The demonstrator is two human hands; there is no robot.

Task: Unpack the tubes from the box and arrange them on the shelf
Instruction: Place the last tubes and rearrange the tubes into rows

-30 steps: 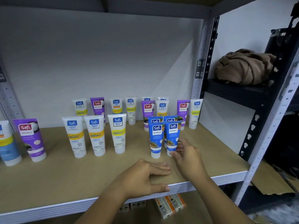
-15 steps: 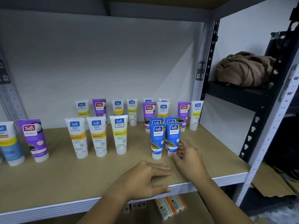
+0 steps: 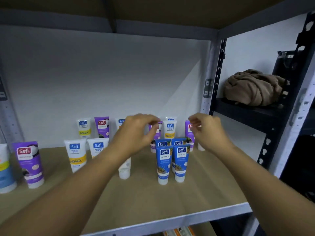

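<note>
Several Safi tubes stand cap-down on the brown shelf board (image 3: 136, 201). Two blue tubes (image 3: 164, 164) lead a small blue group at centre right. White tubes (image 3: 75, 155) stand to their left, one partly hidden by my left forearm. A back row of white and purple tubes (image 3: 102, 126) lines the wall. My left hand (image 3: 136, 133) is raised, fingers curled, its fingertips at a purple back-row tube (image 3: 156, 133). My right hand (image 3: 206, 132) hovers beside another purple tube (image 3: 189, 133), with its fingers curled and apart. Neither hand is seen to hold anything.
A purple tube (image 3: 28, 160) and a blue-and-yellow one (image 3: 5, 174) stand at the far left. The grey shelf post (image 3: 213, 74) bounds the right side. On the dark neighbouring shelf lies a brown cloth (image 3: 252, 87). Orange boxes (image 3: 179, 231) show below the shelf edge.
Both hands have lifted from the front of the shelf board and moved up and back to the rear row. The right hand has left the blue tubes. The camera has tilted slightly.
</note>
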